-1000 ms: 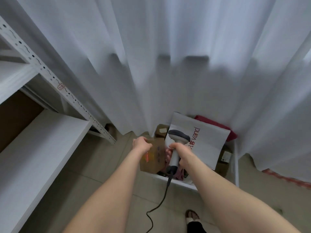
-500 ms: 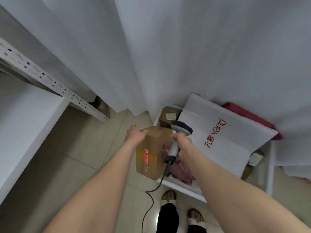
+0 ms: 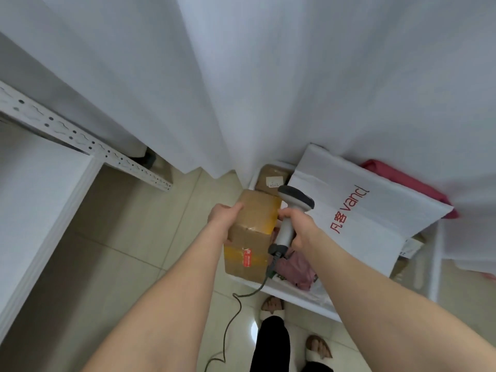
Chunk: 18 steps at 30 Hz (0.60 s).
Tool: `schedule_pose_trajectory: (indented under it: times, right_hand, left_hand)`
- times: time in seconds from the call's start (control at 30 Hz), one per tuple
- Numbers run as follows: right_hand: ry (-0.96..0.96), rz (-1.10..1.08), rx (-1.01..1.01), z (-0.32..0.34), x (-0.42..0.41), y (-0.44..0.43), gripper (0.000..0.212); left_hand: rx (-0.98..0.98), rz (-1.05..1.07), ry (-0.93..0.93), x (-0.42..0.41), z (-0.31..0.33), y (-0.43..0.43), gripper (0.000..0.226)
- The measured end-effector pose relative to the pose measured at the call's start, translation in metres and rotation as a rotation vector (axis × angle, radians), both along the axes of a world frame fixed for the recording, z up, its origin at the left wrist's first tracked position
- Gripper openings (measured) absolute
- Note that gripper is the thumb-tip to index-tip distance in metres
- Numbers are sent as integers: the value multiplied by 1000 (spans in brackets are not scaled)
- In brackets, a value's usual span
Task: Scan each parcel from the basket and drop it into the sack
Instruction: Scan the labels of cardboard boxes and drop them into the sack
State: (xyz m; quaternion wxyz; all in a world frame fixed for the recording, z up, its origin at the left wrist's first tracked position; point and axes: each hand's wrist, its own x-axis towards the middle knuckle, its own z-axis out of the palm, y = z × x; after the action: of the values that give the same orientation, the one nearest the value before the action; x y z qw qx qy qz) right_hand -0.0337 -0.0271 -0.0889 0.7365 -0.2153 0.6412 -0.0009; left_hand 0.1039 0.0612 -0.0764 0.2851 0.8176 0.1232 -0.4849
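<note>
Brown parcel (image 3: 251,237) with yellow tape, grey scanner (image 3: 291,210), white bag (image 3: 357,213) lettered red.

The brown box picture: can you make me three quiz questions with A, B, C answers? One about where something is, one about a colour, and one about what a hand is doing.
1. Where does the white bag with red letters lie?
A. on a chair
B. across the white basket
C. hanging on a hook

2. What colour is the sticker on the brown box?
A. blue
B. green
C. red

3. What is the right hand doing?
A. gripping the scanner
B. hanging open
C. pressing on the bag

Answers:
1 B, the bag rests over the top of the basket.
2 C, a red label shows on the side of the box.
3 A, its fingers curl round the scanner's handle.
</note>
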Motion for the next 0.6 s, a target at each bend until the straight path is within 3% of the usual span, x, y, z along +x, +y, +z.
schedule_pose_trajectory:
  times: [0.2, 0.43, 0.6]
  right_hand:
    - [-99, -53, -61, 73, -10, -8, 14]
    - [-163, -62, -167, 185, -48, -14, 21]
    - [-268, -129, -183, 257, -97, -4, 26]
  left_hand:
    - [-80, 102, -56, -11, 69, -4, 72]
    - [-359, 132, -87, -49, 178, -4, 50]
    - [-432, 75, -201, -93, 256, 8, 32]
